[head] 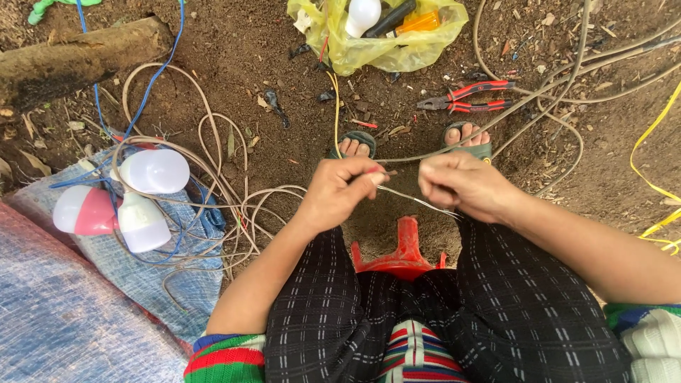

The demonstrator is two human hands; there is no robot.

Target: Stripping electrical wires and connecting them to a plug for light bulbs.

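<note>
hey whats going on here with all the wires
A person sits on a red plastic stool over bare dirt. The left hand and right hand each pinch one end of a thin pale wire stretched between them. Red-handled pliers lie by the feet; white plastic bulbs rest on a blue woven sheet.

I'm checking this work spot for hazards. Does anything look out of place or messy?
Yes. Red-handled pliers lie loose on the bare dirt just beyond the feet. Pale cables sprawl in tangled loops across the ground around three bulbs. Both hands pinch a thin wire between them.
</note>
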